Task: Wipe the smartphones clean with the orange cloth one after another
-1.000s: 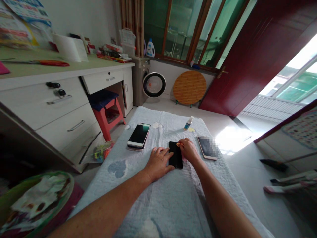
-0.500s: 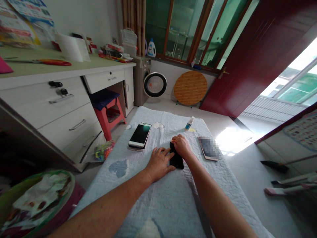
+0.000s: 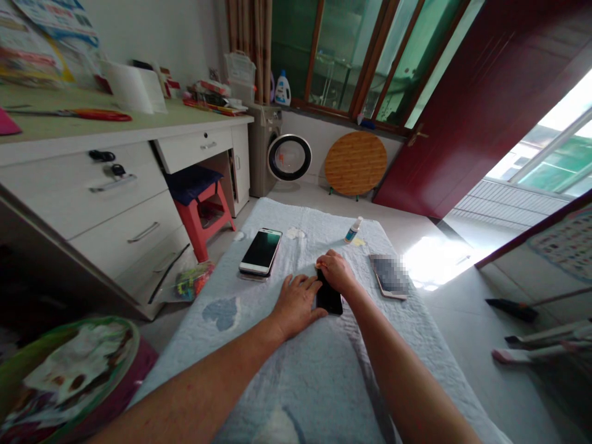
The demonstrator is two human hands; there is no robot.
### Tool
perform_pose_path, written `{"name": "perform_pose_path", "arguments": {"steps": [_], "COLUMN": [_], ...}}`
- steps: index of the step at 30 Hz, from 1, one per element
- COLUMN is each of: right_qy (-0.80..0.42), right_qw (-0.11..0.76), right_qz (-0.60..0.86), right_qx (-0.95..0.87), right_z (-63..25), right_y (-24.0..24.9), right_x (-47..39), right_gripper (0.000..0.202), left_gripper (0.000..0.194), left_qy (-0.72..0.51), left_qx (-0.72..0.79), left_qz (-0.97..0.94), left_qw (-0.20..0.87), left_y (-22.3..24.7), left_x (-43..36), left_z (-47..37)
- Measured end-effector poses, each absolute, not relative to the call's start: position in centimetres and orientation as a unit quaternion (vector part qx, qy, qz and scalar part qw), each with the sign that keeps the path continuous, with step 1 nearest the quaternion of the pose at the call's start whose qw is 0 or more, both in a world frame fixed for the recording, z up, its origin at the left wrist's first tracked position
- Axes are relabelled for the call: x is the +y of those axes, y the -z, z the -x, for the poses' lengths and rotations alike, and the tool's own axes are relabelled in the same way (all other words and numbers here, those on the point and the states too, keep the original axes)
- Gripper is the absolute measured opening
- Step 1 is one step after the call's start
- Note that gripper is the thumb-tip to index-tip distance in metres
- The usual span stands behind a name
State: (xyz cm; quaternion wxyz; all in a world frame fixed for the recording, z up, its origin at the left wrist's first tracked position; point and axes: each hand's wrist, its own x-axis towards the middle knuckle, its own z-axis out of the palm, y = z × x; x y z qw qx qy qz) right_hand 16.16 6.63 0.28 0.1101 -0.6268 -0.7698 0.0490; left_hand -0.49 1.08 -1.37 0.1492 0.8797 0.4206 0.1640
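A black phone point(image 3: 329, 300) lies on the pale blue quilted cover in front of me. My left hand point(image 3: 296, 306) rests flat with fingers spread, its fingertips and thumb at the phone's left edge. Over the phone's far end, my right hand point(image 3: 336, 270) is closed on a small yellow-orange piece point(image 3: 319, 266); only its edge shows, so I cannot tell its kind. To the left, a white-framed phone point(image 3: 261, 251) lies on top of something flat. A small white-capped bottle point(image 3: 353, 230) stands beyond my right hand. Another phone point(image 3: 389, 277), its screen pixelated, lies to the right.
The cover point(image 3: 277, 382) drapes over the low table. A waste bin point(image 3: 134, 345) with crumpled tissues stands at the lower left. A white desk point(image 3: 124, 203) with drawers and a red stool point(image 3: 201, 219) line the left side. Behind are a washing machine point(image 3: 263, 151) and round wooden tabletop point(image 3: 356, 163).
My right hand has shifted very slightly left over the phone's far end, the yellow-orange piece with it. My left hand and the other things stay where they were.
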Motion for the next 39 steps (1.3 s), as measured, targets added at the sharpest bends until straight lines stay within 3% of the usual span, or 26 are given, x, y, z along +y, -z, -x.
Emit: {"name": "perform_pose_path", "arguments": {"steps": [12, 21, 39], "right_qy": [-0.078, -0.046, -0.097], "right_qw": [0.051, 0.037, -0.052], "right_qz": [0.580, 0.612, 0.509], "right_qx": [-0.809, -0.789, -0.854], "right_z": [-16.2, -15.8, -15.6], "right_y": [-1.2, -1.3, -2.9], "right_x": [5.7, 7.7, 5.4], "right_gripper": [0.026, 0.028, 0.019], "left_gripper": [0.042, 0.049, 0.049], "left_qy": [-0.175, -0.162, -0.167], "left_qx": [0.413, 0.425, 0.425], "left_qz": [-0.886, -0.888, -0.887], "left_qw": [0.114, 0.070, 0.062], "left_y": [1.0, 0.7, 1.0], "left_x": [0.7, 0.5, 0.4], "left_z": [0.5, 0.3, 0.1]}}
